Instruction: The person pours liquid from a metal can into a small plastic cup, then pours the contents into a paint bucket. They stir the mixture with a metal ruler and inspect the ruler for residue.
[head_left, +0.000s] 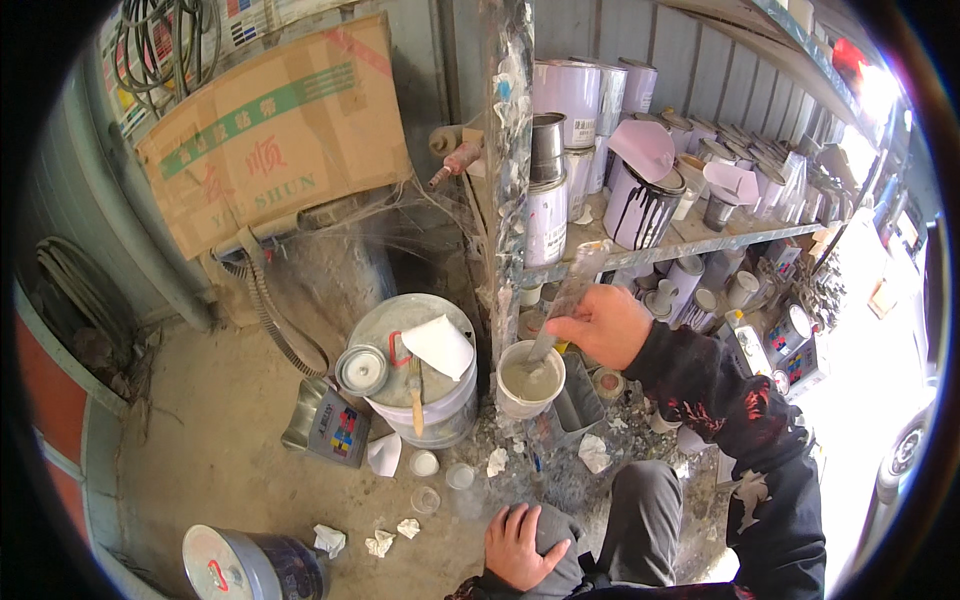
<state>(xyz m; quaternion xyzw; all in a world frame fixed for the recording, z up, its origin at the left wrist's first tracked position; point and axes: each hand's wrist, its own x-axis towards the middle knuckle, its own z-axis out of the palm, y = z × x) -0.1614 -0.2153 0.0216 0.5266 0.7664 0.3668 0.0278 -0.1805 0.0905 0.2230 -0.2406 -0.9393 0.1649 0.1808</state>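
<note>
At five o'clock from the centre of my feed I log a white tub (520, 405) of grey paste (532, 382); I cannot tell what bears it. The right hand (605, 325), at the tub's two o'clock, grips a tilted flat strip (543, 346), its lower end in the tub; holding above the rim probably keeps the fingers clean. The left hand (522, 547), at six o'clock, lies spread on a knee (562, 527), holding nothing, presumably for balance. At nine o'clock a drum (385, 322) serves, I judge, as side table: brush (416, 395) and paper (440, 345) lie on its lid
</note>
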